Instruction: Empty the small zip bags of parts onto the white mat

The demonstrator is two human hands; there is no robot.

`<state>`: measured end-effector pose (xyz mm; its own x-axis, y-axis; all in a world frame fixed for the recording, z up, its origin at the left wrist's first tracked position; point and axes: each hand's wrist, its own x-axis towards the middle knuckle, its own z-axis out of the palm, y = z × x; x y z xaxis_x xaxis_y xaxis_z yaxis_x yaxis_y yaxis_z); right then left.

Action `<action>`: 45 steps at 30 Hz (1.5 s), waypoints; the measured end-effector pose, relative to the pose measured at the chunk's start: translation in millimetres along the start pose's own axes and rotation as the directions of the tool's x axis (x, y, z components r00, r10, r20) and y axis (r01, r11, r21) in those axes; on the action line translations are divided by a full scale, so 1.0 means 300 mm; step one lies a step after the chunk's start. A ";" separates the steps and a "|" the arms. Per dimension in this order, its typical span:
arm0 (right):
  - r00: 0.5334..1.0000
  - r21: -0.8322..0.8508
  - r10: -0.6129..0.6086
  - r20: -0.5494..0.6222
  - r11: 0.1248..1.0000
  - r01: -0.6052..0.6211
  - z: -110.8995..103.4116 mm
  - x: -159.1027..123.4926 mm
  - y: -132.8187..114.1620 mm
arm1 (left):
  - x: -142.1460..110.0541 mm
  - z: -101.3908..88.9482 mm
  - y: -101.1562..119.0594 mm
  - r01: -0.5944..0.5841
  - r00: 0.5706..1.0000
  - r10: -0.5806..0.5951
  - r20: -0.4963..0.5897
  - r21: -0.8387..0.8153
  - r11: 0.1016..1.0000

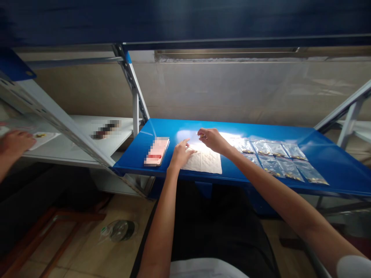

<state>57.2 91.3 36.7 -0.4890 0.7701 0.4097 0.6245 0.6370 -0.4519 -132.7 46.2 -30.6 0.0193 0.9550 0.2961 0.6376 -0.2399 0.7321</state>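
A white cloth (pixel 205 162) lies on the blue shelf (pixel 182 129) in front of me. Over its left edge is my left hand (pixel 180 154), thumb and fingers apart, holding nothing that I can see. A tiny brownish piece (pixel 196 151) lies on the cloth by the thumb. My right hand (pixel 213 139) is raised just above the far side of the cloth, its fingers pinched together. Whatever they hold, if anything, is too small to name. Right of the cloth, several clear plastic bags (pixel 290 168) with small yellowish and dark pieces lie in rows.
A pink notebook-like item (pixel 158 151), partly pixelated, lies left of the cloth. Metal posts (pixel 131 77) frame the shelf. At far left, another person's hand (pixel 17 143) rests by a white sheet (pixel 46 139) on a white shelf. A plastic bottle (pixel 118 230) lies on the floor.
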 end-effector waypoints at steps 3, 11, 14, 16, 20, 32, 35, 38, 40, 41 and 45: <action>0.998 -0.053 -0.056 0.038 0.997 0.058 0.002 -0.001 -0.013 | -0.005 0.019 -0.011 -0.030 0.999 0.031 -0.037 0.029 0.999; 0.996 -0.015 -0.073 0.060 0.997 0.074 -0.008 0.001 -0.013 | -0.016 0.034 -0.035 -0.036 0.995 0.039 -0.087 0.029 0.999; 0.998 0.065 -0.047 0.032 0.997 0.045 -0.009 0.003 -0.010 | -0.016 0.032 -0.044 -0.049 0.995 0.051 -0.083 0.020 0.999; 0.999 0.092 -0.039 0.014 0.995 0.038 -0.008 0.003 -0.008 | -0.017 0.030 -0.047 -0.057 0.996 0.058 -0.075 0.019 0.998; 0.999 0.054 -0.022 -0.026 0.998 0.023 -0.007 0.000 -0.001 | -0.020 0.024 -0.041 -0.046 0.995 0.048 -0.085 0.021 0.999; 0.962 0.351 0.223 -0.160 0.923 -0.155 0.011 -0.041 0.093 | -0.016 0.015 -0.044 -0.044 0.995 0.039 -0.089 -0.052 0.998; 0.905 0.573 0.383 -0.185 0.790 -0.217 0.026 -0.056 0.117 | -0.019 0.012 -0.039 -0.084 0.984 0.073 -0.161 -0.057 0.995; 0.822 0.780 0.542 -0.173 0.585 -0.221 0.060 -0.068 0.112 | -0.024 0.013 -0.012 -0.112 0.958 0.092 -0.270 -0.057 0.992; 0.784 0.875 0.605 -0.141 0.446 -0.187 0.094 -0.076 0.090 | -0.022 0.023 0.010 -0.091 0.958 0.056 -0.283 -0.112 0.990; 0.778 0.905 0.616 -0.122 0.390 -0.167 0.111 -0.080 0.075 | -0.018 0.031 0.020 -0.071 0.963 0.023 -0.269 -0.170 0.983; 0.801 0.947 0.596 -0.051 0.284 -0.151 0.157 -0.095 0.030 | 0.032 0.063 0.038 0.025 0.972 -0.130 -0.196 -0.464 0.886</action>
<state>48.1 76.8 -16.2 0.0118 0.9950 0.0989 -0.3250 0.0974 -0.9407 -110.8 55.9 -30.9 -0.2148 0.9251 0.3130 0.2080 -0.2697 0.9402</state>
